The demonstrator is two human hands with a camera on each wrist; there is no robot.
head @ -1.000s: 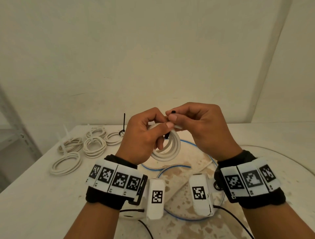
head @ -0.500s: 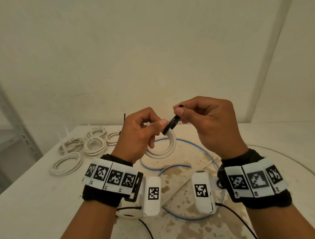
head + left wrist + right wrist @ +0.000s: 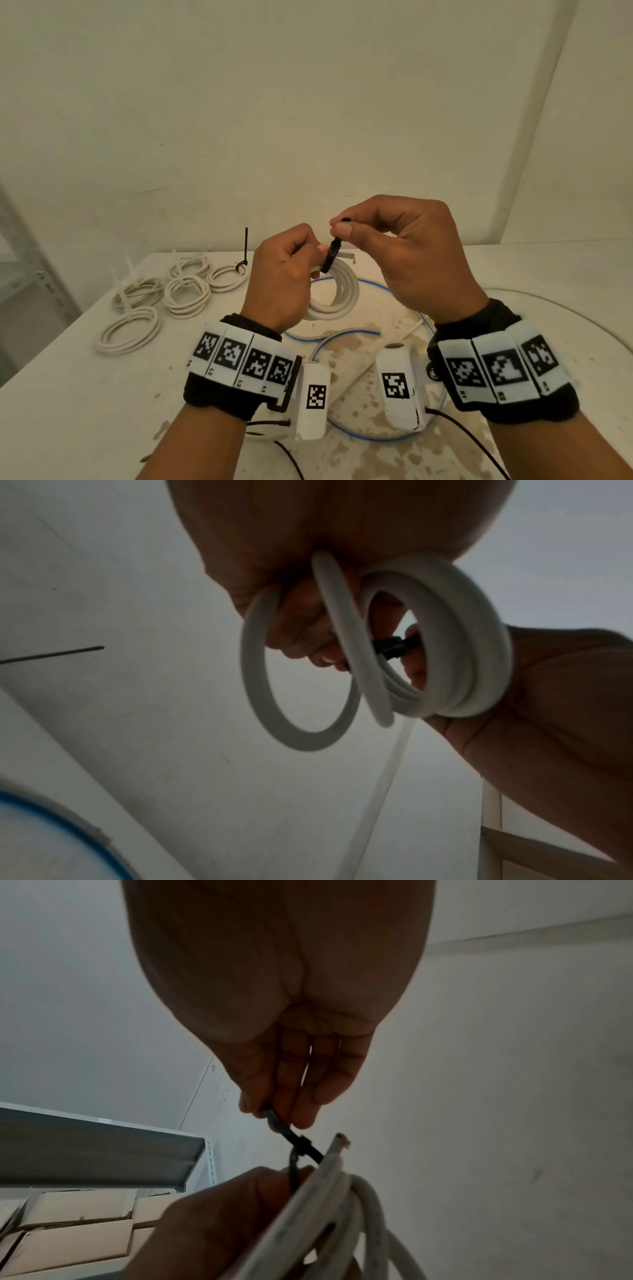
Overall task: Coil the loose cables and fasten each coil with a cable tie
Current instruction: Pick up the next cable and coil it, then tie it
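Above the table my left hand (image 3: 291,270) grips a white cable coil (image 3: 337,294) at its top, the loops hanging below my fingers. A black cable tie (image 3: 331,255) is looped round the coil's top. My right hand (image 3: 346,229) pinches the tie's tail between thumb and fingers, just above the tie's head. The left wrist view has the coil (image 3: 428,653) spread into separate loops, with the tie (image 3: 394,646) behind them. From the right wrist, the tie (image 3: 301,1142) runs from my fingertips (image 3: 301,1118) down to the coil (image 3: 329,1191), whose cut end sticks up.
Several tied white coils (image 3: 186,296) lie at the table's back left, one (image 3: 226,277) with a black tie standing upright. A round blue-rimmed stained board (image 3: 363,346) lies under my hands. A shelf with cardboard boxes (image 3: 78,1223) stands to the left.
My right hand has pulled the tie's tail up and away from the coil, and the tie's loop has drawn in. Both hands rose slightly, then held near the same place.
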